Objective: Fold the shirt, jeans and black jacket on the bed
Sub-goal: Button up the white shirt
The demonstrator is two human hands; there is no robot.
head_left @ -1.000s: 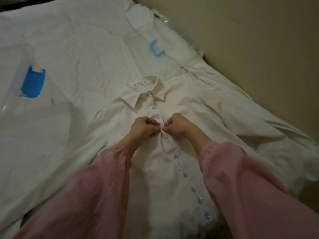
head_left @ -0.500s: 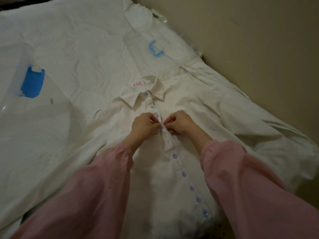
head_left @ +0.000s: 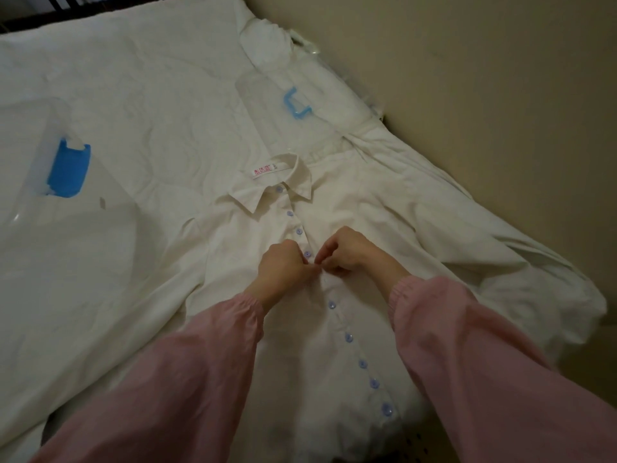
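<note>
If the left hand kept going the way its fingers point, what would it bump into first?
Probably the right hand: the left hand, pinching the white shirt's button strip, points across at it, the two nearly touching.

Bed [head_left: 150, 95] takes up most of the view and is covered in a white, lightly creased sheet. A plain beige wall [head_left: 467, 95] runs along the right side from far to near. A dark rail [head_left: 50, 11] shows at the far left edge, beyond the bedding. A white pillow [head_left: 267, 41] lies at the far end, close to the wall. The left plastic cover [head_left: 68, 172], clear with a blue patch, lies on the sheet. The far plastic cover [head_left: 297, 103], clear with a pale blue handle, lies just near of the pillow. Lighting is dim and warm.
</note>
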